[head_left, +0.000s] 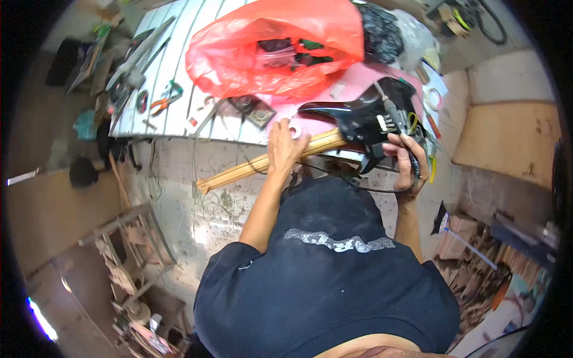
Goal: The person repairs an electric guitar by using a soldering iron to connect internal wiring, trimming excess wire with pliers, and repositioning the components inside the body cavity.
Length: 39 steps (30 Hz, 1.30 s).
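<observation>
A black electric guitar body point(360, 123) lies on the table's near right part. Its pale wooden neck point(239, 172) runs out past the front edge toward the lower left. My right hand point(412, 161) is closed around the rear end of a grey-handled soldering iron point(391, 110), whose metal shaft points away over the body. A dark cord trails from this hand to the left. Over the neck, my left hand point(285, 146) reaches with thumb and fingers apart, beside a small white roll point(295, 130). Whether it touches the roll is unclear.
A large red plastic bag point(227, 65) stands open at the back. Left of my left hand lie a dark boxy device point(253, 111), a power strip point(202, 116) and orange-handled pliers point(165, 102). A tape roll point(433, 99) is at the right. A wooden rack point(132, 250) stands on the floor.
</observation>
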Each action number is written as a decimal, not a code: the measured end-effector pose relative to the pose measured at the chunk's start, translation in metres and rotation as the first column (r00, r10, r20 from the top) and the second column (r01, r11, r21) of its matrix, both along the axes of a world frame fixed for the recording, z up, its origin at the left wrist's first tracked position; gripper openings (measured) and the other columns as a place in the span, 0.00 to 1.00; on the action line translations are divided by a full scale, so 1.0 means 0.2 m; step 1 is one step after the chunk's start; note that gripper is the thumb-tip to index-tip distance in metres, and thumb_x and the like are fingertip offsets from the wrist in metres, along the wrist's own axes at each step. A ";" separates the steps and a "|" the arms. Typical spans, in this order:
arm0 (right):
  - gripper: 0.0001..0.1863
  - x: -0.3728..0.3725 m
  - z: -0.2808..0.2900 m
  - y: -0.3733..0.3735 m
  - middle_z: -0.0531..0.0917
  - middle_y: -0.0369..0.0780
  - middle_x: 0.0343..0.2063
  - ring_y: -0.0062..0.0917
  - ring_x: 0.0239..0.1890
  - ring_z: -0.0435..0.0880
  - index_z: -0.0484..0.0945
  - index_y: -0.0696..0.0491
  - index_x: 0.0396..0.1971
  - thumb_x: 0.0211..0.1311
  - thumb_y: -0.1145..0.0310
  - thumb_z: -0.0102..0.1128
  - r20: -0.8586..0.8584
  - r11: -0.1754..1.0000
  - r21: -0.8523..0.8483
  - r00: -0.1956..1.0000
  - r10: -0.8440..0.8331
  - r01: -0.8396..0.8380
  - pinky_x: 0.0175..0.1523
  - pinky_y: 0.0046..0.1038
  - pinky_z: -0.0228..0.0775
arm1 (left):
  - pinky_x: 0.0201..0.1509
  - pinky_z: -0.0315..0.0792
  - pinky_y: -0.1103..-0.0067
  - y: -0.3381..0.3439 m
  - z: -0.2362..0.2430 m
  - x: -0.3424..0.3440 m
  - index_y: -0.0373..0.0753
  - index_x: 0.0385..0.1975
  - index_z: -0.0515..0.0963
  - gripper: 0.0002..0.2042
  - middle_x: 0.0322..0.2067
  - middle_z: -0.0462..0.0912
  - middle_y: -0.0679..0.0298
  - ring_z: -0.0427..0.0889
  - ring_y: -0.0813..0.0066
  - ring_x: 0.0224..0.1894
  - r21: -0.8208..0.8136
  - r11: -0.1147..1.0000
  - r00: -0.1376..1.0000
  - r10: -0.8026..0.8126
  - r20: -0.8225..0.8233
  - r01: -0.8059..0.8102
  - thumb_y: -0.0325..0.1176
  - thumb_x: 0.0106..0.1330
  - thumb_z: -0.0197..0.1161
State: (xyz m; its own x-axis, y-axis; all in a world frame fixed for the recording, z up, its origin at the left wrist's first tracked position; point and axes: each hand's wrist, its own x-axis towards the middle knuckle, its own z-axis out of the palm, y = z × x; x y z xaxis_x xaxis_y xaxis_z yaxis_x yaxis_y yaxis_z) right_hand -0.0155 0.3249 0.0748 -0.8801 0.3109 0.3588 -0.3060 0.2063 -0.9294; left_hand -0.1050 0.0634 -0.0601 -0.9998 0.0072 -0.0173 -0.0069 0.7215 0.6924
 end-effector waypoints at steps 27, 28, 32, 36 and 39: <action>0.19 -0.04 -0.06 0.86 0.85 0.39 0.24 0.13 0.20 0.77 0.81 0.60 0.49 0.80 0.59 0.51 0.412 0.992 -0.033 0.906 -0.094 0.118 0.28 0.17 0.67 | 0.34 0.73 0.82 0.77 0.25 0.10 0.34 0.36 0.84 0.08 0.26 0.82 0.68 0.78 0.82 0.28 0.533 0.844 0.929 -0.146 0.339 -0.062 0.34 0.68 0.65; 0.19 -0.06 -0.07 0.87 0.85 0.39 0.24 0.13 0.20 0.77 0.81 0.60 0.49 0.80 0.59 0.51 0.419 0.995 -0.040 0.905 -0.071 0.097 0.28 0.17 0.67 | 0.34 0.73 0.82 0.80 0.24 0.10 0.34 0.35 0.84 0.08 0.26 0.83 0.68 0.79 0.82 0.28 0.509 0.860 0.926 -0.159 0.342 -0.041 0.34 0.66 0.66; 0.18 -0.14 -0.13 0.95 0.85 0.39 0.23 0.13 0.18 0.76 0.82 0.60 0.47 0.79 0.59 0.51 0.439 0.997 -0.079 0.898 0.044 -0.010 0.25 0.17 0.65 | 0.35 0.74 0.82 0.88 0.20 0.11 0.35 0.34 0.83 0.06 0.27 0.83 0.68 0.79 0.83 0.28 0.458 0.886 0.971 -0.047 0.235 -0.068 0.30 0.63 0.69; 0.16 -0.21 -0.17 0.99 0.85 0.39 0.21 0.14 0.18 0.76 0.85 0.62 0.44 0.77 0.63 0.56 0.443 0.993 -0.103 0.891 0.099 -0.059 0.25 0.18 0.67 | 0.35 0.73 0.83 0.94 0.26 0.12 0.35 0.34 0.82 0.06 0.27 0.83 0.69 0.79 0.84 0.30 0.447 0.883 0.954 0.004 0.300 -0.145 0.29 0.64 0.71; 0.16 -0.24 -0.21 1.02 0.85 0.39 0.21 0.13 0.18 0.75 0.85 0.61 0.43 0.77 0.62 0.56 0.431 0.986 -0.139 0.890 0.147 -0.096 0.25 0.18 0.67 | 0.34 0.73 0.83 0.97 0.25 0.11 0.36 0.34 0.81 0.07 0.27 0.83 0.69 0.79 0.85 0.29 0.408 0.899 0.958 0.043 0.283 -0.161 0.31 0.64 0.72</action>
